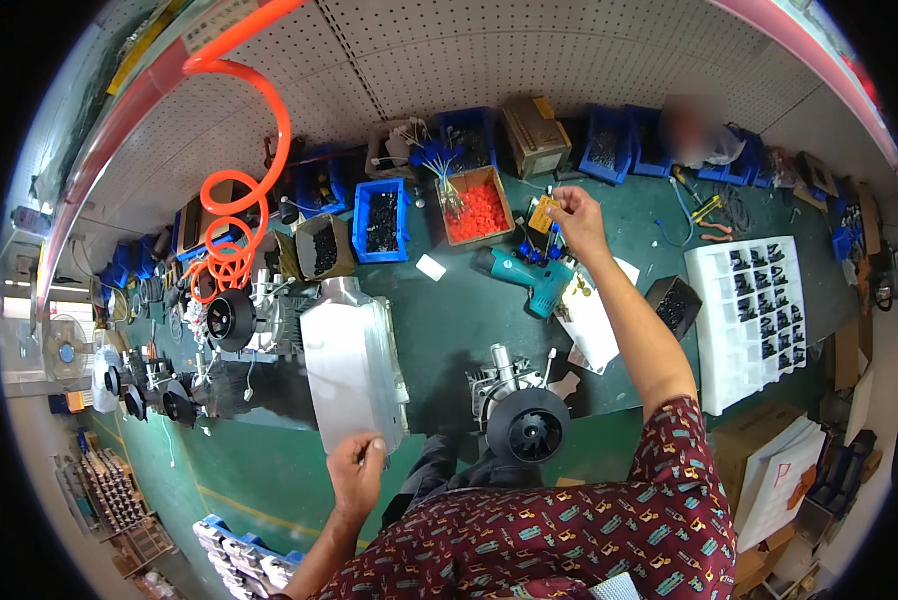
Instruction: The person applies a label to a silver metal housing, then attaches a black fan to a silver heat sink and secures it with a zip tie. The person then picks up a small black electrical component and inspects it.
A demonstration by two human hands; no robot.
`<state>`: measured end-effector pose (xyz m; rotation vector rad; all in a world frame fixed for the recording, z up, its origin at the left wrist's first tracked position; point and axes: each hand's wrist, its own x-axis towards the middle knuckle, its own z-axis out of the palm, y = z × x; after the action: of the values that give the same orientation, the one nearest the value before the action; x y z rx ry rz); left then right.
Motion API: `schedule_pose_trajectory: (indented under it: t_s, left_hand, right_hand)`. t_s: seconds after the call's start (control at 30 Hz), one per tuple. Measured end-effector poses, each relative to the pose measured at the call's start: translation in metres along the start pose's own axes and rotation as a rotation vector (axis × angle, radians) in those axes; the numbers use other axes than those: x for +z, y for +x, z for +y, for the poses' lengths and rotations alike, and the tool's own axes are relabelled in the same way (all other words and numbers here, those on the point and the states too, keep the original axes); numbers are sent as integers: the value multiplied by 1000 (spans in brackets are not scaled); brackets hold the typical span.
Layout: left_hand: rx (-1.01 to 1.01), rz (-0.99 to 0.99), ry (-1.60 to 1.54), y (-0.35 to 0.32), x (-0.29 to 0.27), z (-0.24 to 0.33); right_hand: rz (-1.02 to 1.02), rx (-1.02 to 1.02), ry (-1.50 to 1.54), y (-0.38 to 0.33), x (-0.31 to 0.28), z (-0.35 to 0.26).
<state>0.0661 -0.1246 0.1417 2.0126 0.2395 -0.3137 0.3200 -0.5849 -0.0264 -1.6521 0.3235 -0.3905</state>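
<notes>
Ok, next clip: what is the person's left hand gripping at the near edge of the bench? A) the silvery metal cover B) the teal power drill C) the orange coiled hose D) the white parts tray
A: the left hand has its fingers on the near end of the silvery metal cover, while the right hand is stretched out far across the green bench, above the teal power drill.

A blurred patch (691, 128) hides the far bins (contents too small to tell).
</notes>
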Motion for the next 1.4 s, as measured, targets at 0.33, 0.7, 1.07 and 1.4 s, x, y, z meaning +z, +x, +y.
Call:
schedule_pose_trajectory:
  t_s: [0.33, 0.7, 1.07, 1.4]
  left_hand:
    - [584, -219, -248, 114, 66, 130]
    - [498, -553, -480, 64, -16, 108]
    - [487, -447, -313, 30, -93, 44]
    - [276, -451, -462, 11, -136, -2]
  right_hand:
    - [-354, 226, 19, -121, -2, -269]
    - [-427, 228, 53, -271, 84, -331]
    - [74, 3, 413, -368, 205, -275]
    - [76, -105, -341, -380, 164, -228]
